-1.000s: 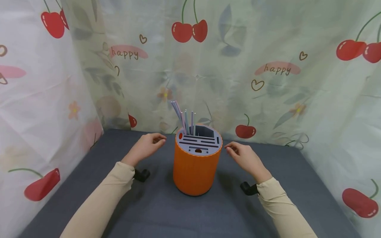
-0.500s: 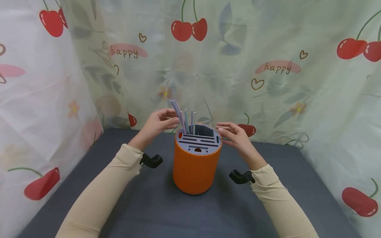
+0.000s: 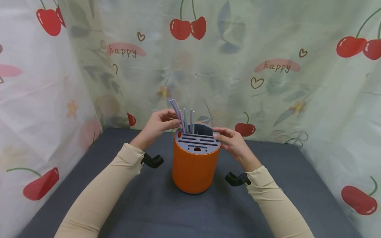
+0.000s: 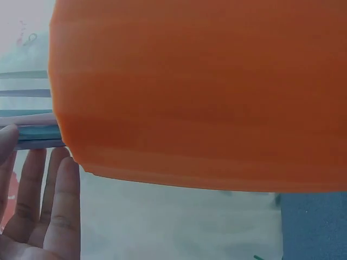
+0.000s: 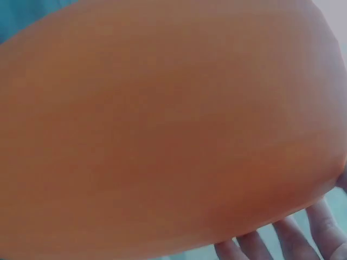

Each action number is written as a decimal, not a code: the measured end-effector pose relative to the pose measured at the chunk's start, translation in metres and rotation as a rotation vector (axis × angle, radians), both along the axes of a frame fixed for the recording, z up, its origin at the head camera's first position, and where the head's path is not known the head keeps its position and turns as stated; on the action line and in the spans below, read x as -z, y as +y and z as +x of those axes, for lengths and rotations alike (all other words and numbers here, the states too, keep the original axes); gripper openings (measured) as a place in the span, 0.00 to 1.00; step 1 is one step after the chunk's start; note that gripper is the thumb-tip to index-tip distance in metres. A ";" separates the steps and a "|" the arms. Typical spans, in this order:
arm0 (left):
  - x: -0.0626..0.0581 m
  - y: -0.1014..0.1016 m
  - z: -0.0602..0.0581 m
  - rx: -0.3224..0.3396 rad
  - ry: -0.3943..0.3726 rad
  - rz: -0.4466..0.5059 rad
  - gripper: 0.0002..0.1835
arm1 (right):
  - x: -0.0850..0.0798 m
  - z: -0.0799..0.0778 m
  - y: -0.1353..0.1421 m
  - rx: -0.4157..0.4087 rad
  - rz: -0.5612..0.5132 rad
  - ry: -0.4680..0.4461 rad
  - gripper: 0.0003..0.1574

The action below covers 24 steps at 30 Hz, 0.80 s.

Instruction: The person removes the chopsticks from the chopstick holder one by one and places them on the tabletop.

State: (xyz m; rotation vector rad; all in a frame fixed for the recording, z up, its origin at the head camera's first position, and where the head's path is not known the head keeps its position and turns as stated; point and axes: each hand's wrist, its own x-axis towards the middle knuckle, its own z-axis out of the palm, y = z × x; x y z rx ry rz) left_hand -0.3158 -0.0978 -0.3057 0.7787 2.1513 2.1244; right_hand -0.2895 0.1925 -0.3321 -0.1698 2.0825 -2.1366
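An orange cylindrical knife block [image 3: 194, 172] with a slotted grey top [image 3: 197, 141] stands upright on the table. Several thin pastel sticks [image 3: 184, 120], which look like chopsticks, rise from its back left compartment. My left hand [image 3: 156, 127] is beside these sticks. In the left wrist view, the thumb overlaps the sticks [image 4: 32, 132] while fairly straight fingers [image 4: 59, 216] reach up to them. My right hand [image 3: 233, 142] holds the block's right rim, its thumb over the top edge. The right wrist view shows fingers [image 5: 293, 241] partly hidden behind the orange wall [image 5: 162, 135].
A dark grey cloth [image 3: 143, 205] covers the table. Patterned curtains [image 3: 196, 76] with cherries and flowers enclose it at the back and both sides. Black wrist-worn devices [image 3: 153, 161] hang below both wrists.
Both hands have risen and moved inward to the block's top. The left reached the sticks, then stayed nearly still. The right moved onto the rim. The block and sticks have not visibly shifted.
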 end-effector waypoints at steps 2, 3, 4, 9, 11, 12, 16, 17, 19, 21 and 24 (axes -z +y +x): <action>0.000 0.001 -0.001 0.000 0.000 0.000 0.10 | 0.000 0.000 0.000 0.014 -0.003 -0.019 0.22; 0.001 0.001 -0.001 0.000 -0.004 0.002 0.09 | 0.000 0.001 0.000 0.019 0.000 -0.026 0.22; 0.001 0.001 -0.002 -0.001 -0.009 0.004 0.09 | 0.000 0.001 0.000 0.019 0.002 -0.031 0.23; 0.003 0.001 -0.004 0.004 -0.025 0.014 0.08 | -0.001 0.001 0.000 0.023 0.000 -0.041 0.25; 0.003 0.001 -0.004 0.005 -0.024 0.015 0.08 | 0.000 0.001 0.000 0.032 0.001 -0.042 0.25; 0.004 0.001 -0.005 0.007 -0.024 0.016 0.08 | 0.000 0.001 -0.001 0.037 0.001 -0.043 0.24; 0.004 0.000 -0.006 0.010 -0.021 0.019 0.07 | 0.001 0.001 -0.002 0.054 -0.004 -0.046 0.22; 0.004 0.000 -0.006 0.010 -0.022 0.019 0.07 | 0.001 0.001 -0.002 0.054 -0.010 -0.046 0.22; 0.004 -0.001 -0.006 0.008 -0.022 0.020 0.07 | 0.001 0.001 -0.003 0.050 -0.022 -0.046 0.21; 0.003 -0.001 -0.005 0.005 -0.025 0.021 0.07 | 0.001 0.001 -0.004 0.046 -0.029 -0.046 0.19; 0.003 -0.001 -0.005 0.002 -0.030 0.024 0.07 | 0.001 0.002 -0.004 0.047 -0.036 -0.047 0.18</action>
